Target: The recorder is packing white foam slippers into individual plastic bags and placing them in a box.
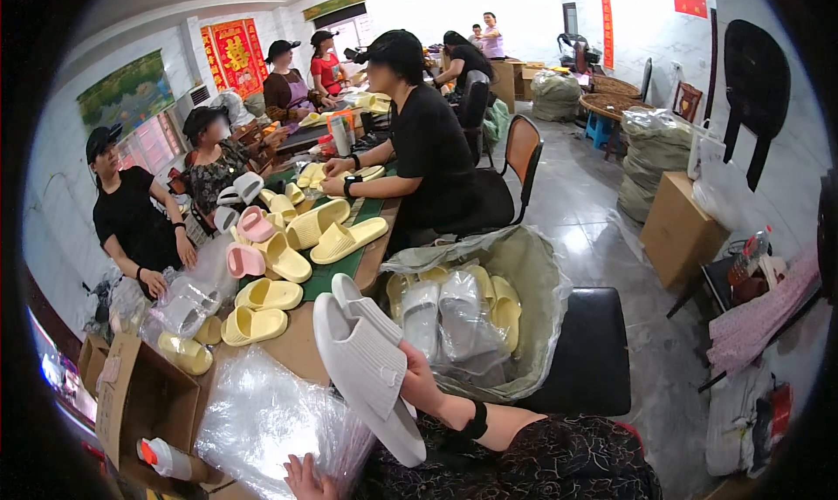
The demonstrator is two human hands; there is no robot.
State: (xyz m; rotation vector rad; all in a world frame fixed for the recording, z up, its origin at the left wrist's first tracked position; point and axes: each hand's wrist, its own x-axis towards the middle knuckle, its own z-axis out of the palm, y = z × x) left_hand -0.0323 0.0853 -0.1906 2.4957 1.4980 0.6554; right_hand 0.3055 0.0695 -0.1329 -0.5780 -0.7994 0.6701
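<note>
My right hand (421,380) is closed round a pair of light grey slide slippers (365,360), held tilted in front of me with the soles pressed together or nearly so. My left hand (307,480) lies with fingers spread at the edge of a stack of clear plastic bags (262,413); only its fingers and part of the back show. Beyond the bags, several yellow slippers (347,240) and a few pink slippers (255,224) are spread over the table (301,341).
A big woven sack (546,312) of bagged slippers stands to the right, beside a black seat (583,352). An opened cardboard box (153,395) and a bottle with a red cap (175,461) are at the left. Co-workers (432,151) sit and stand around the table.
</note>
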